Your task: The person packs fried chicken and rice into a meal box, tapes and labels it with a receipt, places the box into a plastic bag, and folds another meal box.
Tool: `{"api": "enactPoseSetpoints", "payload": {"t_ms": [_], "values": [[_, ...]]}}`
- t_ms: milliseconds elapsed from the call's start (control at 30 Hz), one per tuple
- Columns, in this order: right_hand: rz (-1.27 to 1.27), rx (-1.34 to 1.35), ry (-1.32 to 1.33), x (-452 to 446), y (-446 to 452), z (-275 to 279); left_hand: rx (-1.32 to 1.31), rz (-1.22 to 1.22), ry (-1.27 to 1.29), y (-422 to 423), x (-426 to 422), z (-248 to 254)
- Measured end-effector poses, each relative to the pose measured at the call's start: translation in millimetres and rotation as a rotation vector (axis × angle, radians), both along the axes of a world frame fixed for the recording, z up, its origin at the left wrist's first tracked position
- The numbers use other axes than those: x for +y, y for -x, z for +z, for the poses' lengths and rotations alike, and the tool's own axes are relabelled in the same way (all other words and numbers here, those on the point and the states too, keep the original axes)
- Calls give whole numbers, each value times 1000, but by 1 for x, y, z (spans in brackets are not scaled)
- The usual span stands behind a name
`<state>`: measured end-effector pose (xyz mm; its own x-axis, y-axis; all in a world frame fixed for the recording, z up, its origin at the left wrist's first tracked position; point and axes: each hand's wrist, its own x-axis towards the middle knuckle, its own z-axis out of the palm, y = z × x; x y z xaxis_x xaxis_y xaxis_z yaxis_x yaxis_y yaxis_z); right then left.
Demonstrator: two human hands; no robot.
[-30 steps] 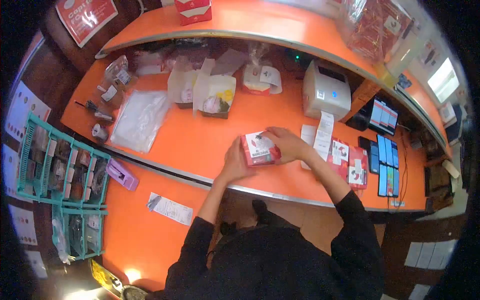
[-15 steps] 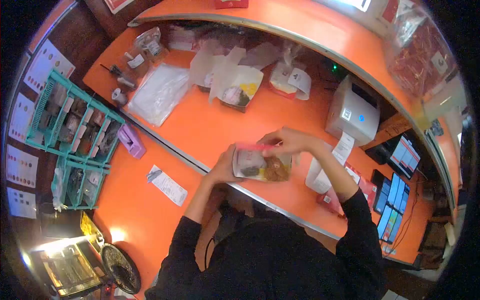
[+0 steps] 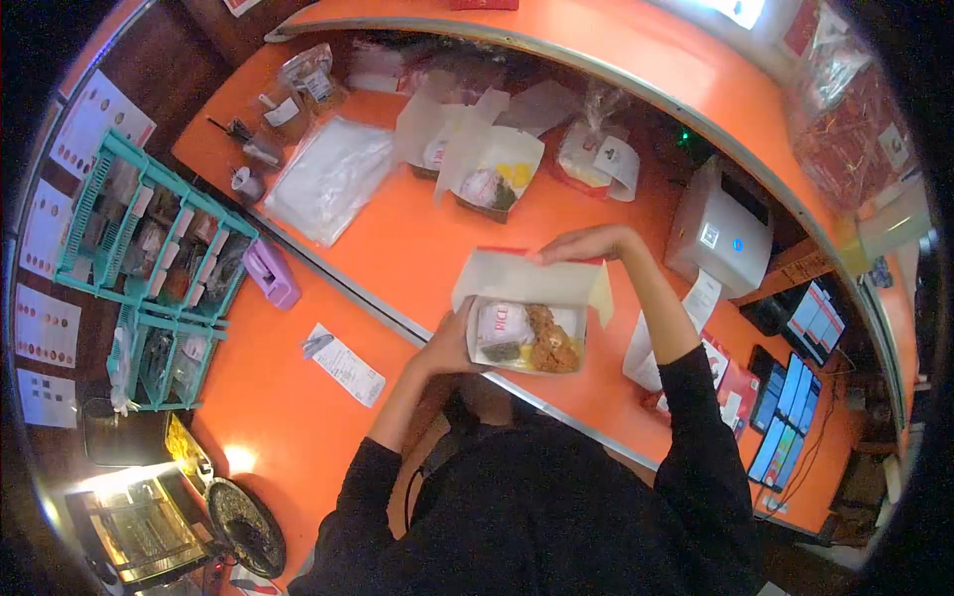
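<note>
An opened cardboard meal box [image 3: 574,364] is in front of me. My left hand [image 3: 449,344] is closed on its left side. Inside are a wrapped rice pack [image 3: 504,320] printed "RICE", a piece of fried chicken [image 3: 556,348], something dark at the lower left, and yellow bits along the bottom. At the far side the box's lid [image 3: 502,274] stands raised. My right hand [image 3: 588,244] is closed on the lid's upper edge, its fingertips partly hidden.
A second open meal box [image 3: 505,197], clear plastic bags [image 3: 333,179] and a wrapped pack [image 3: 594,164] lie farther back. A printer [image 3: 717,230] and tablets [image 3: 780,417] are right. A receipt [image 3: 343,366], a purple stapler-like item [image 3: 270,275] and teal racks [image 3: 149,298] are left.
My right hand has moved slightly right and away from me, and the box's lid now shows raised. The rice pack and chicken are in fuller view. My left hand keeps its hold.
</note>
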<state>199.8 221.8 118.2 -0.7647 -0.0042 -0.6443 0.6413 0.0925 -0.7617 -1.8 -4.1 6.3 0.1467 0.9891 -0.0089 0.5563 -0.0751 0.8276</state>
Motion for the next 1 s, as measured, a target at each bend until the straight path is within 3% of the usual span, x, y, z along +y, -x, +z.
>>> {"api": "enactPoseSetpoints", "payload": {"t_ms": [33, 100, 233, 300, 400, 433, 467, 533, 600, 733, 767, 833, 867, 933, 1000], "values": [[0, -1, 1, 6, -1, -8, -1, 0, 1, -2, 1, 5], [-270, 73, -127, 18, -5, -24, -82, 9, -106, -5, 2, 15], [-202, 119, -335, 39, 7, -51, -87, 18, -24, -5, 0, 15], [-1, -61, -854, 28, 12, -54, -31, 57, -69, -5, -1, 4], [-72, -3, -1055, 1, 13, -59, -26, 43, -83, -6, -1, 12], [-108, 52, -1271, -11, 10, -60, -29, 45, -76, -8, -2, 17], [-105, 51, -1266, -16, 7, -59, -34, 68, -36, -9, -4, 22], [-223, 332, -1293, -31, -1, -28, -41, 92, 12, -11, -8, 18], [-258, 458, -1273, -48, -9, 2, 51, 157, -152, -10, -12, 4], [-438, 748, -1383, -82, -19, 39, -65, 259, -161, -14, -20, 24], [-425, 756, -1383, -88, -22, 37, -40, 285, -217, -13, -21, 28], [-718, 744, -1137, -98, -27, 24, -6, 329, -279, -4, -26, 30], [-704, 762, -1132, -103, -30, 18, -27, 349, -249, 3, -29, 28], [-837, 384, -1007, -114, -31, 5, -37, 390, -226, 20, -34, 19], [-834, 495, -960, -126, -18, -11, 94, 424, -184, 44, -37, -4]]}}
